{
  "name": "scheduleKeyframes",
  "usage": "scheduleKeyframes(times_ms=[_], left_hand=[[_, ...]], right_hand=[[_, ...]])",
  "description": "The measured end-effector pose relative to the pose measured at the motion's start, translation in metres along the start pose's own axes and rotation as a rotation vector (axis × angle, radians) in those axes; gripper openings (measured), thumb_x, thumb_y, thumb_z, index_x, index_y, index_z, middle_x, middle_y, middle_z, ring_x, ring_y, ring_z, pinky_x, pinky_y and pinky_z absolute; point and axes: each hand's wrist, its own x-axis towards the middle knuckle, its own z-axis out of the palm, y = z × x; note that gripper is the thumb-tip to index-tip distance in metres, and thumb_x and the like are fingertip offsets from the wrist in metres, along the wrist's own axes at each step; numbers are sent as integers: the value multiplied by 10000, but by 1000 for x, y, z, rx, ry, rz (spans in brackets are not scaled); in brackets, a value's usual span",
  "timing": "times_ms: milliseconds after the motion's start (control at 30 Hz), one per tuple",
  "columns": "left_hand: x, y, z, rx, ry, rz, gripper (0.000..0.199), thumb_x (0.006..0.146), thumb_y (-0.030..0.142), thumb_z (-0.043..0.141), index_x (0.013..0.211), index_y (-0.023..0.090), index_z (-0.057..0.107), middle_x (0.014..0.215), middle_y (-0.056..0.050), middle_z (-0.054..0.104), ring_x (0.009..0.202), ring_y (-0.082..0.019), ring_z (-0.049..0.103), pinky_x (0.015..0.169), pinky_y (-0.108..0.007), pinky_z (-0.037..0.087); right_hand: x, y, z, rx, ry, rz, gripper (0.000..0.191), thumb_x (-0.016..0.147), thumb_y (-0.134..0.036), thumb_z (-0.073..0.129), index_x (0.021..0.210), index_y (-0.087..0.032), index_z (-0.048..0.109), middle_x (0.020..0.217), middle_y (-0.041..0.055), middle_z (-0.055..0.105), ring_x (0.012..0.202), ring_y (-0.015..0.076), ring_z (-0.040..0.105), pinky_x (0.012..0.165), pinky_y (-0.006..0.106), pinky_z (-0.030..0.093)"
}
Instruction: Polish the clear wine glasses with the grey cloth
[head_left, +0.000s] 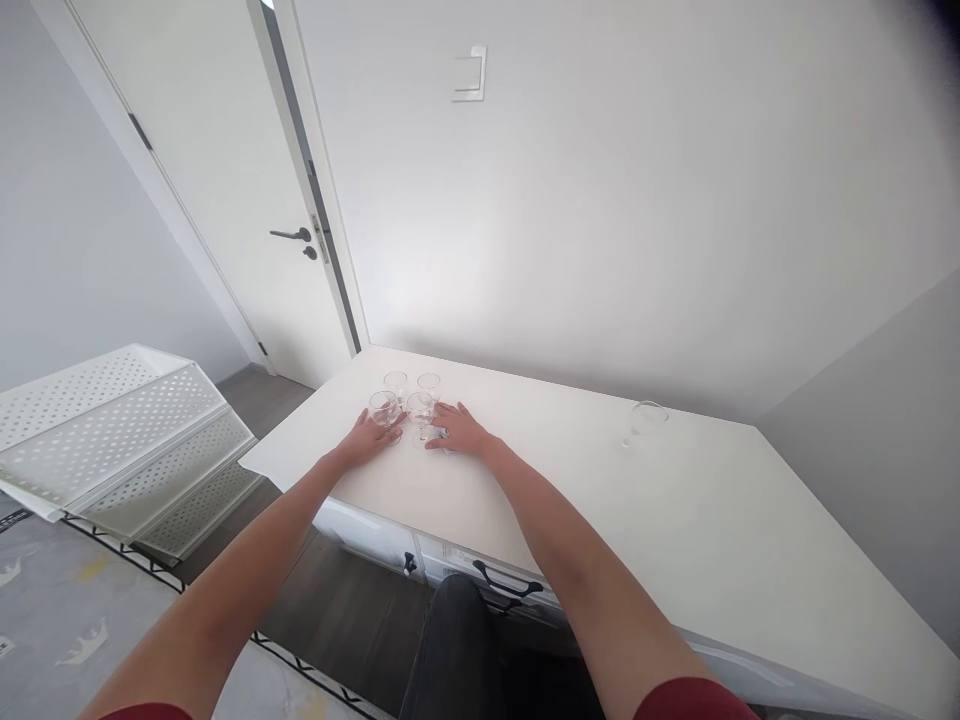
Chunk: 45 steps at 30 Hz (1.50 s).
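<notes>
Several clear stemmed glasses stand grouped on the left part of a white cabinet top (pixel 570 480). My left hand (pixel 367 438) rests low beside the front left glass (pixel 383 404), its fingers spread near the base. On the other side, my right hand (pixel 459 430) has its fingers apart next to the front right glass (pixel 420 405). Behind these two are a back left glass (pixel 395 381) and a back right glass (pixel 428 382). Neither hand is closed around a glass. Farther right, another clear glass (pixel 649 417) is on the cabinet top, faint against the white.
A white perforated rack (pixel 112 410) stands at the left, beside a patterned surface (pixel 52 600) with a black wire edge. Behind are a white door (pixel 217 180) and a wall with a switch (pixel 469 74). Black handles (pixel 506 580) project from the cabinet front.
</notes>
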Motion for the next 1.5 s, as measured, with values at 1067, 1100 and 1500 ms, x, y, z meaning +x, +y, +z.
scheduleKeyframes(times_ms=[1067, 1100, 1500], left_hand=[[-52, -13, 26, 143, 225, -174, 783, 1009, 610, 346, 1600, 124, 511, 1710, -167, 435, 1605, -356, 387, 1323, -541, 311], [-53, -11, 26, 142, 225, -181, 775, 1012, 611, 353, 1597, 130, 518, 1706, -164, 444, 1598, -356, 398, 1314, -546, 325], [-58, 7, 20, 97, 246, -211, 680, 1036, 584, 391, 1584, 205, 528, 1699, -127, 456, 1576, -354, 414, 1282, -556, 354]], right_hand=[[-306, 146, -52, -299, 419, 758, 626, 1030, -303, 347, 1638, -240, 483, 1736, 76, 410, 1634, 301, 316, 1319, 614, 214], [-300, 145, -49, -303, 402, 739, 624, 1034, -300, 327, 1636, -246, 481, 1737, 63, 410, 1637, 292, 311, 1318, 621, 206], [-154, 29, 8, -209, 266, 359, 607, 1026, -335, 380, 1624, -312, 486, 1749, 31, 390, 1656, 317, 251, 1310, 692, 123]])
